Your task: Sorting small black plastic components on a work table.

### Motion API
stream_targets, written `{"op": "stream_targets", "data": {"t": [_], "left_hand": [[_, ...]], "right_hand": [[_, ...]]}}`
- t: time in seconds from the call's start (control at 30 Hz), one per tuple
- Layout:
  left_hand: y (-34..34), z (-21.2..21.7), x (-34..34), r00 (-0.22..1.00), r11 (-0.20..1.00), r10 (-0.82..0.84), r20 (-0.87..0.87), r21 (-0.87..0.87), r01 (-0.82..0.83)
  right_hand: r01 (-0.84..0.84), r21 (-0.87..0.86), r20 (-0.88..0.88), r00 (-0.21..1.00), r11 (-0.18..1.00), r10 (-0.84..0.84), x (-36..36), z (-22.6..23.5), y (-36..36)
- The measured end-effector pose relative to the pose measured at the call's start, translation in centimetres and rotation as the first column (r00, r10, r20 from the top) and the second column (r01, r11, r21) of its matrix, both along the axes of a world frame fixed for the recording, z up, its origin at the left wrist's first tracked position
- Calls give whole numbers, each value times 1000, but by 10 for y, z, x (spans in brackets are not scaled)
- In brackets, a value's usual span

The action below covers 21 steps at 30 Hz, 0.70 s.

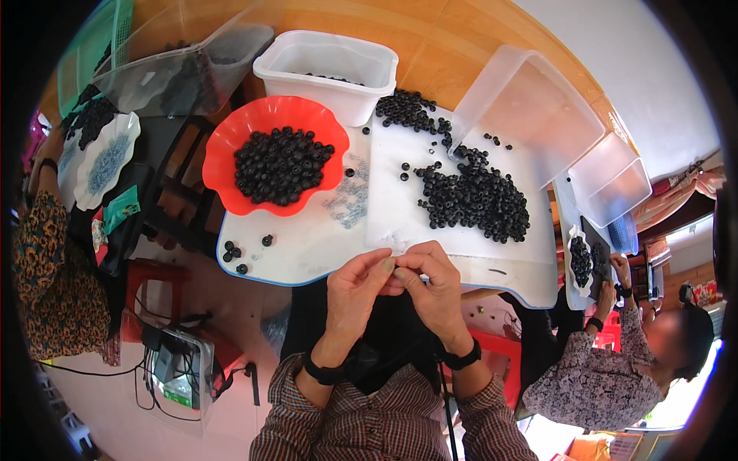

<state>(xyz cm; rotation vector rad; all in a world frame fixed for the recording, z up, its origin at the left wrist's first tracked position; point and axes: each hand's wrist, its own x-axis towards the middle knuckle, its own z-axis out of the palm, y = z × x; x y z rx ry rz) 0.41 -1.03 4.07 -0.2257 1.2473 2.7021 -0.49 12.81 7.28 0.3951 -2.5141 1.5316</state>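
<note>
Plainly, we take our bearings from the red bowl (219, 165), which holds a mound of black beads (280, 165). Far to its left lies a white plate (91, 198) of pale, clear bits. Below the bowl's left side, a few loose beads (267, 240) sit near the table edge; behind the bowl stands a white tub (354, 100), and just to the bowl's right more clear bits (350, 201) lie scattered.

Below and right of the bowl, our left hand (350, 296) has thumb and forefinger pressed together, and our right hand (430, 280) meets it with a similar pinch; we cannot tell what, if anything, sits between the tips. We judge the step in hand to be close, two-handed fingertip work on something very small. As we see it, the next move calls for a light, steady pinch with both hands level.

Farther right of the bowl, the widest bead heap (477, 200) spreads across a white sheet (392, 207), with a clear bin (538, 123) behind. Rightmost from the bowl, a co-worker (573, 384) reaches toward another table.
</note>
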Motion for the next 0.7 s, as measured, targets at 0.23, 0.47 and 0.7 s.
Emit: {"op": "stream_targets", "data": {"t": [0.23,0.47,0.7], "left_hand": [[-3,-4,1,1000,999,-30,-11,-41,29],[-4,-13,-1,992,984,-114,-44,136,119],[-10,-24,-5,971,870,-168,-172,438,228]], "right_hand": [[-5,46,-20,1000,999,6,7,4,-7],[-19,-58,87,996,998,24,12,10,0],[-5,-412,129,990,911,63,16,6,4]]}}
